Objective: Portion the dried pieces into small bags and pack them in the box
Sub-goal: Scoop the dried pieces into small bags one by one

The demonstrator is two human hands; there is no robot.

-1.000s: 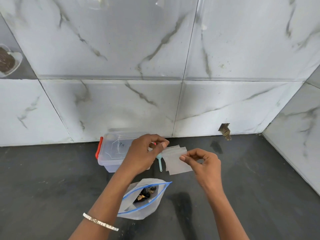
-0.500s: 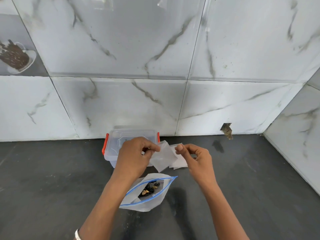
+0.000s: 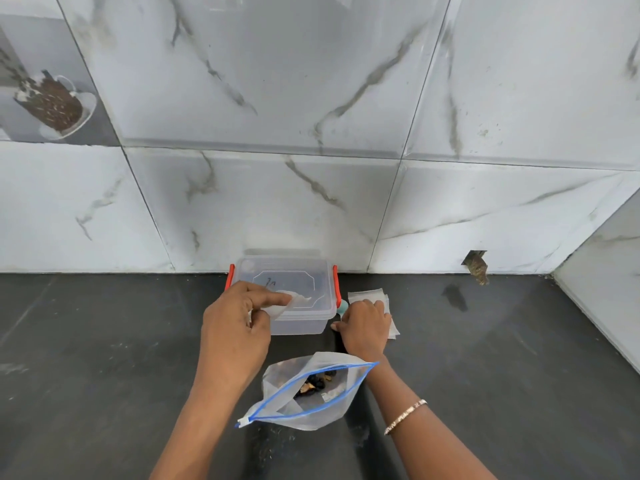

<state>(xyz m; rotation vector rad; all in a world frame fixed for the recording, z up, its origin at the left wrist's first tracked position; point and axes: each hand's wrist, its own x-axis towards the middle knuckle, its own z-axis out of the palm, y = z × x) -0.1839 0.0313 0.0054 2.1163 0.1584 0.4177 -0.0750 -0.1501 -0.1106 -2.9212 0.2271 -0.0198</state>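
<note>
A clear plastic box (image 3: 304, 318) with orange latches stands lidded at the back of the dark counter. My left hand (image 3: 237, 327) pinches one small clear bag (image 3: 294, 301) just over the box's lid. To the right of the box, my right hand (image 3: 365, 325) lies palm down on a stack of small bags (image 3: 369, 295); its fingers are hidden beneath it. The tip of a teal scoop (image 3: 343, 307) peeks out between the box and that hand. Nearer me, a large zip bag (image 3: 332, 407) with a blue seal gapes open, dark and tan dried pieces (image 3: 317, 382) inside.
A marble-tiled wall (image 3: 311, 202) rises right behind the box, and a side wall (image 3: 609, 306) closes the counter on the right. A small hole with a brownish lump (image 3: 477, 268) sits at the wall's base. Dark counter (image 3: 104, 341) spreads to the left and right.
My left hand has drawn one small bag leftward over the box. My right hand has lowered the other small bags onto the counter beside the box.
</note>
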